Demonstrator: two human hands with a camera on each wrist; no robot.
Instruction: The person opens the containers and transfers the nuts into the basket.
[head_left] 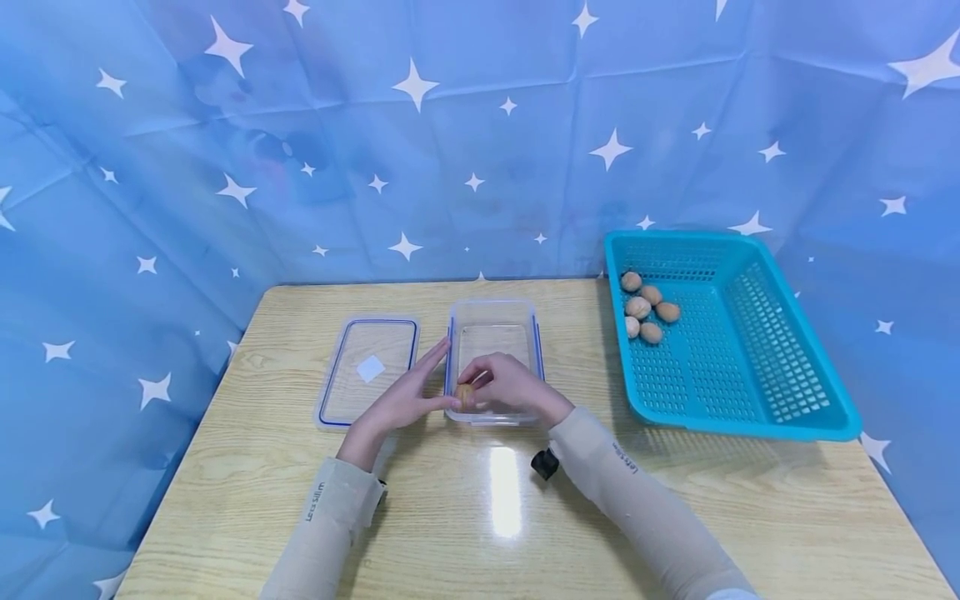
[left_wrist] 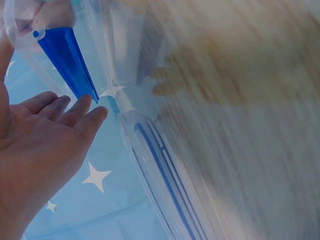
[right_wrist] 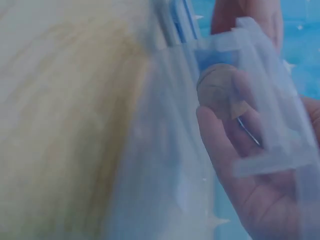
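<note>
You are holding a small, round, tan walnut [head_left: 466, 395] with a ridged shell in your right hand [head_left: 510, 385], fingertips curled around it, just inside the near left corner of the clear rectangular plastic container [head_left: 525, 321] with blue side clips. In the right wrist view the walnut [right_wrist: 218, 91] is showing through the container's see-through wall, pinched at the fingertips [right_wrist: 210, 120]; whether it is touching the container's floor I cannot tell. Your left hand [head_left: 405, 398] is lying flat and relaxed, fingers straight, against the container's left wall beside a blue clip [left_wrist: 67, 59], bracing it and holding nothing.

Judging from this, you are placing the nut into the box. The next move seems to call for loosening the fingers low in the corner so the hard, rolling shell is settling rather than bouncing on the slick plastic, while the left hand is steadying the light container.

Just left of the container, the flat clear lid [head_left: 367, 368] with a blue seal line and a white square sticker is lying on the glossy wood-grain table [head_left: 675, 517]. To the right, well apart, a turquoise perforated plastic basket [head_left: 757, 367] is holding several more walnuts [head_left: 647, 310] clustered in its far left corner. A blue star-printed cloth [head_left: 465, 142] is hanging behind everything.
</note>
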